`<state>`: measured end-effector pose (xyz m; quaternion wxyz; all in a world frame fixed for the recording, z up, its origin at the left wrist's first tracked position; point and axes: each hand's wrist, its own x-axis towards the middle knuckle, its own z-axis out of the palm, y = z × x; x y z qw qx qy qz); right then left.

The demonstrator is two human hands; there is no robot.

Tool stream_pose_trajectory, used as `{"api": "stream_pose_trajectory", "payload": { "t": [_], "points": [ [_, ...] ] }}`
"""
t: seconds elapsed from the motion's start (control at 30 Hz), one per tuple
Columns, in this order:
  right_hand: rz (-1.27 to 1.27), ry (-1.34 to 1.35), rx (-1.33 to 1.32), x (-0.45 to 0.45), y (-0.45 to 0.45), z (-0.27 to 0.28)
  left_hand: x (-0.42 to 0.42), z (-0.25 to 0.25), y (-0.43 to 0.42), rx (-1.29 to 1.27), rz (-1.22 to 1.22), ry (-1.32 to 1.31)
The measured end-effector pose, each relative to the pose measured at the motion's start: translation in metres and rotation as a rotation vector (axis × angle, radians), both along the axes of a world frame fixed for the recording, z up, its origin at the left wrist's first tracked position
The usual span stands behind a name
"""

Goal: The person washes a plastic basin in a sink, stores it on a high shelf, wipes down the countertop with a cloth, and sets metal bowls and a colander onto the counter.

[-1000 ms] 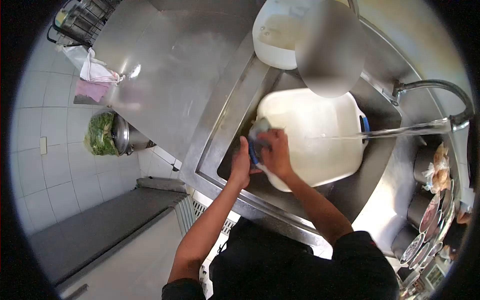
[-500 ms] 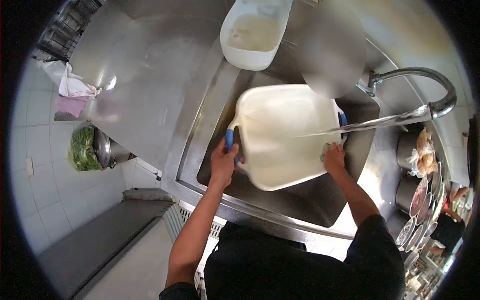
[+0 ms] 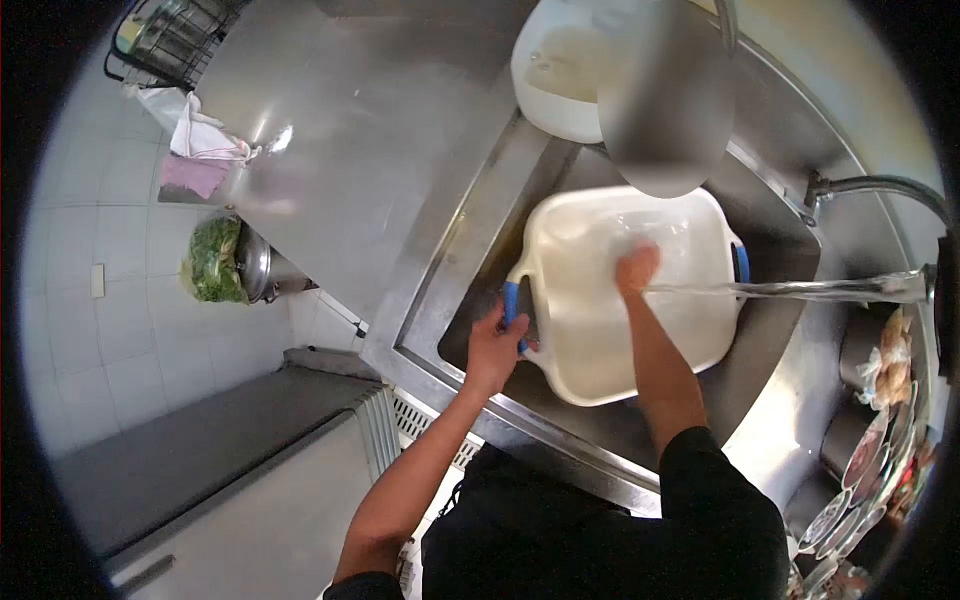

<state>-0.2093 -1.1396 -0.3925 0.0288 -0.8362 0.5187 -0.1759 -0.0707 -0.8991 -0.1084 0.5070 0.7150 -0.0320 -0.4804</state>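
A large cream-white tub (image 3: 590, 340) with blue handle grips sits tilted in the steel sink (image 3: 690, 405). My left hand (image 3: 492, 350) is closed around its left handle (image 3: 511, 300). My right hand (image 3: 637, 268) is inside the tub, low over its bottom and smeared by motion. Whether it holds anything does not show now. A stream of water (image 3: 810, 290) runs from the right into the tub, passing by my right wrist. Some water ripples at the tub's far side.
A white container (image 3: 558, 105) with cloudy liquid stands behind the sink, partly covered by a grey blur. The tap (image 3: 870, 185) curves in from the right. Steel counter (image 3: 350, 150) lies left, with cloths (image 3: 200, 150) at its edge. Plates and bagged food (image 3: 892, 360) stand right.
My right hand has moved from the tub's near right rim, where it held a small greenish pad, to the middle of the tub. My left hand keeps its hold. The view has shifted.
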Motion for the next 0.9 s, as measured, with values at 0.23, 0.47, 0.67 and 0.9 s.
{"api": "stream_pose_trajectory", "payload": {
  "t": [0.23,0.47,0.67,0.9],
  "points": [
    [-0.02,-0.708,0.637,0.112,0.086,0.067,-0.002,-0.006,0.0,0.03,0.009,-0.092],
    [-0.174,-1.363,0.574,0.097,0.008,0.169,-0.002,-0.005,0.002,0.024,-0.017,-0.08],
    [0.068,-0.149,-0.091,-0.016,-0.109,0.176,-0.004,-0.003,0.007,-0.042,0.025,0.028],
    [0.297,0.412,-0.041,-0.116,-0.027,0.109,0.01,-0.001,-0.011,-0.035,-0.004,-0.113]
  ]
}}
